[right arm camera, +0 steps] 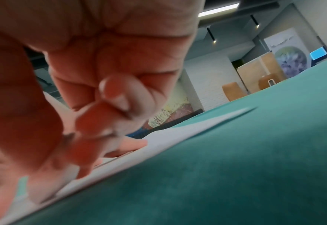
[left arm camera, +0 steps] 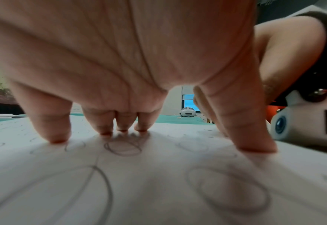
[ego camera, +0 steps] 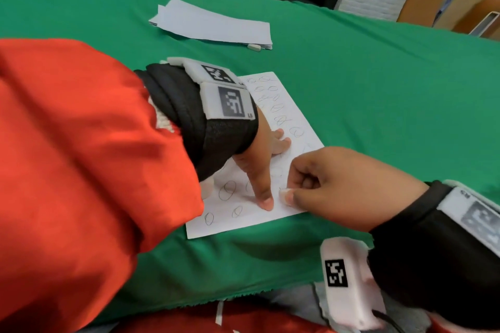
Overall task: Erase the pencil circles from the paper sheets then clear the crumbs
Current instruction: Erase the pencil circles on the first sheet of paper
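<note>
The paper sheet [ego camera: 273,143] lies on the green-covered worktop [ego camera: 378,94] near its front edge. The left hand [ego camera: 259,159] spreads flat on it, fingertips [left arm camera: 58,137] and thumb pressing down, apparently to stop the sheet sliding or creasing. The right hand [ego camera: 324,184] pinches a small white eraser [ego camera: 284,192] at the sheet's near right edge, where circles look faded. Dark pencil circles [ego camera: 227,190] remain nearby. A spare eraser [ego camera: 254,47] rests beside stacked sheets [ego camera: 213,23] farther back.

The head camera looks steeply down at the sheet [ego camera: 270,213] on the table [ego camera: 378,89]; both wrist cameras sit just above that sheet, facing along the fingers.
</note>
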Available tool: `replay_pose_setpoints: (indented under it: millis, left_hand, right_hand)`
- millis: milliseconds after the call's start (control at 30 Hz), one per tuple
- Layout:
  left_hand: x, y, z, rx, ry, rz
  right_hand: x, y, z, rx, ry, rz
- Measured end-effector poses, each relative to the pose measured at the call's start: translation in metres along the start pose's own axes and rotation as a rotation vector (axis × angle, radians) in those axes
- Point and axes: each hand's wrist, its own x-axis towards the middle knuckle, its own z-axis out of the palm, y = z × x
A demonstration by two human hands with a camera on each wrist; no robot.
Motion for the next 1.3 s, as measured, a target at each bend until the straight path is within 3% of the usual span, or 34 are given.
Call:
replay_pose_setpoints:
  millis: [133,267,433,567,700,833,1067,1133,1300]
  left_hand:
    - [-0.002,0.001,0.000,0.005,-0.002,-0.007]
    - [-0.001,0.000,-0.001,0.009,-0.015,-0.006]
    - [-0.004,0.001,-0.003,0.006,-0.015,-0.016]
    - [-0.003,0.001,-0.003,0.015,-0.021,-0.013]
    - [-0.004,0.002,-0.003,-0.003,-0.028,-0.020]
    - [-0.004,0.002,-0.002,-0.005,-0.024,-0.013]
    - [-0.006,0.002,-0.003,0.003,-0.030,-0.023]
    - [-0.007,0.003,-0.004,-0.003,-0.028,-0.024]
    - [-0.012,0.002,-0.006,-0.016,-0.015,-0.057]
  right_hand:
    - [0.003,0.005,-0.001,0.016,0.061,0.040]
    - [-0.004,0.002,0.000,0.023,-0.017,-0.014]
    - [0.004,0.001,0.000,-0.004,0.070,0.026]
    - [-0.006,0.002,0.000,0.032,-0.041,-0.010]
    - [0.002,0.005,-0.003,-0.007,0.067,0.070]
    - [-0.003,0.001,0.001,0.034,-0.025,-0.036]
    - [0.007,0.018,-0.001,-0.001,0.057,0.105]
    - [0.010,0.023,0.003,0.181,0.066,0.108]
    - [0.008,0.034,0.000,1.443,0.193,0.133]
